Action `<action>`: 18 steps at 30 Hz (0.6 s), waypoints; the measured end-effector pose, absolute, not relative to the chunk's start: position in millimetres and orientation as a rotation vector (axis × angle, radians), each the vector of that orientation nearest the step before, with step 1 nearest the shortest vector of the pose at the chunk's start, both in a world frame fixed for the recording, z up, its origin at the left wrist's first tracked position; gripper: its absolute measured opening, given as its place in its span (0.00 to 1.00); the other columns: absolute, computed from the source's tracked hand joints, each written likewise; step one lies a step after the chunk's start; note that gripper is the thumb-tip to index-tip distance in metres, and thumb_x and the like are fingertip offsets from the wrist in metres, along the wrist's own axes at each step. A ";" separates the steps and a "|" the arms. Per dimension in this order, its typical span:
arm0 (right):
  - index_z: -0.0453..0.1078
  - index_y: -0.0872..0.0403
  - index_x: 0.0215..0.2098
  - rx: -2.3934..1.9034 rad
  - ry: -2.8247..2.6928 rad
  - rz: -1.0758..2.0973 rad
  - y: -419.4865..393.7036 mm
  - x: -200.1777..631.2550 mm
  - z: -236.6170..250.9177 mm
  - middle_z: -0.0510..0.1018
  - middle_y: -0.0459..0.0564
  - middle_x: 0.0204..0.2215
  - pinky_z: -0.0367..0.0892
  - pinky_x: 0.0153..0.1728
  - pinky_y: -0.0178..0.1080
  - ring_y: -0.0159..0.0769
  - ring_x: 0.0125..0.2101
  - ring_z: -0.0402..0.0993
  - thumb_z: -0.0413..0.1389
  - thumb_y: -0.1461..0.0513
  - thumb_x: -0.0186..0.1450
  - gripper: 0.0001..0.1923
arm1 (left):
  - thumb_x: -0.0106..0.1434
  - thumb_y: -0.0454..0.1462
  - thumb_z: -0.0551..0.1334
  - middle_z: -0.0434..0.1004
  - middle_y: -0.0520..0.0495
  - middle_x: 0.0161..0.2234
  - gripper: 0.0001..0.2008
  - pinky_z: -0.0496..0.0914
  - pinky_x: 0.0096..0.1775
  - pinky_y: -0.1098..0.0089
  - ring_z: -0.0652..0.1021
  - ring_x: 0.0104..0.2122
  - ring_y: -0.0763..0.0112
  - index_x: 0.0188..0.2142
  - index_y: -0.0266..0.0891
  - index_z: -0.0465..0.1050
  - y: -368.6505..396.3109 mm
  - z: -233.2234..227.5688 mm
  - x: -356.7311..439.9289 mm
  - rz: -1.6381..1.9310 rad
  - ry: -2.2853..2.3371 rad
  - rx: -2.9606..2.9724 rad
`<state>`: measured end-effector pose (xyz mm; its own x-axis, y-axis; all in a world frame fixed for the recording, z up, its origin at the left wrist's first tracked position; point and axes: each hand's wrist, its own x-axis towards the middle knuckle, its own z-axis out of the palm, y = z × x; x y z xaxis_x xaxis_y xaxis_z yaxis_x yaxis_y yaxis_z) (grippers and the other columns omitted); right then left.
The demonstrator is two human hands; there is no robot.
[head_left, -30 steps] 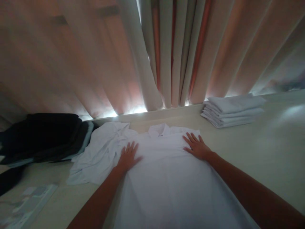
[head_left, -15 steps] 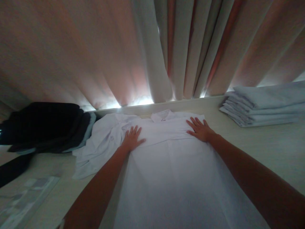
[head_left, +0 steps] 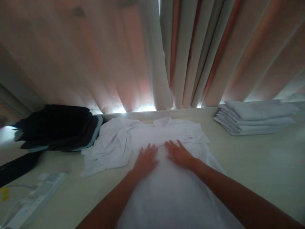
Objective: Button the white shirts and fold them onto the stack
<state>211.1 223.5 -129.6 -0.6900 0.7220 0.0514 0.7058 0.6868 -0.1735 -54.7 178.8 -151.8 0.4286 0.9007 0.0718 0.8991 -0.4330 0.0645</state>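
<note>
A white shirt (head_left: 171, 184) lies spread on the pale table, its collar at the far edge. One sleeve, creased, spreads out to the left. My left hand (head_left: 147, 160) is over the upper middle of the shirt with its fingers stretched out, somewhat blurred. Close beside it, my right hand (head_left: 179, 154) lies flat on the cloth, fingers spread. Neither hand grips the fabric. The shirt's lower part runs toward me between my forearms.
Folded white garments (head_left: 254, 117) form a stack at the back right. Dark folded clothes (head_left: 59, 127) are piled at the back left. A white power strip (head_left: 38, 200) with cables lies at the front left. Pinkish curtains (head_left: 114, 57) hang behind the table (head_left: 257, 165).
Both hands have come inward from the shirt's shoulders to its upper middle and nearer to me. The view has shifted slightly.
</note>
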 end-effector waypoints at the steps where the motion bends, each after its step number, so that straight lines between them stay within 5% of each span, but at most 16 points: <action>1: 0.49 0.56 0.71 -1.182 -2.802 0.251 208.4 199.5 -134.7 0.53 0.62 0.69 0.40 0.66 0.63 0.52 0.69 0.46 0.39 0.48 0.73 0.34 | 0.70 0.51 0.49 0.48 0.42 0.71 0.33 0.48 0.64 0.39 0.49 0.70 0.50 0.70 0.45 0.49 164.6 -158.2 -48.6 0.124 1.668 2.605; 8: 0.48 0.63 0.71 -1.152 -2.838 0.331 162.1 181.9 -143.9 0.47 0.65 0.69 0.42 0.66 0.61 0.51 0.70 0.41 0.44 0.50 0.73 0.35 | 0.71 0.47 0.50 0.51 0.42 0.70 0.29 0.47 0.66 0.41 0.52 0.69 0.53 0.69 0.43 0.53 118.8 -167.0 -47.7 0.256 1.645 2.568; 14: 0.46 0.50 0.72 -1.222 -2.710 0.378 100.6 209.5 -116.2 0.48 0.53 0.71 0.38 0.67 0.60 0.44 0.70 0.40 0.40 0.51 0.74 0.31 | 0.66 0.41 0.55 0.71 0.39 0.59 0.19 0.62 0.62 0.50 0.68 0.61 0.56 0.54 0.41 0.71 14.0 -150.6 -74.1 0.817 1.928 2.180; 16: 0.52 0.48 0.70 -1.338 -2.446 0.406 64.3 237.6 -117.2 0.51 0.51 0.70 0.37 0.67 0.60 0.43 0.70 0.41 0.39 0.51 0.74 0.28 | 0.61 0.41 0.60 0.76 0.39 0.50 0.15 0.67 0.57 0.51 0.74 0.54 0.53 0.46 0.40 0.74 -35.5 -154.5 -84.2 0.897 2.026 1.882; 18: 0.64 0.48 0.62 -1.469 -2.056 0.469 24.8 275.2 -124.1 0.63 0.51 0.66 0.42 0.67 0.57 0.44 0.68 0.52 0.44 0.50 0.70 0.26 | 0.55 0.42 0.64 0.78 0.40 0.43 0.14 0.72 0.51 0.51 0.78 0.47 0.51 0.40 0.40 0.74 -79.7 -158.6 -92.5 0.907 2.109 1.520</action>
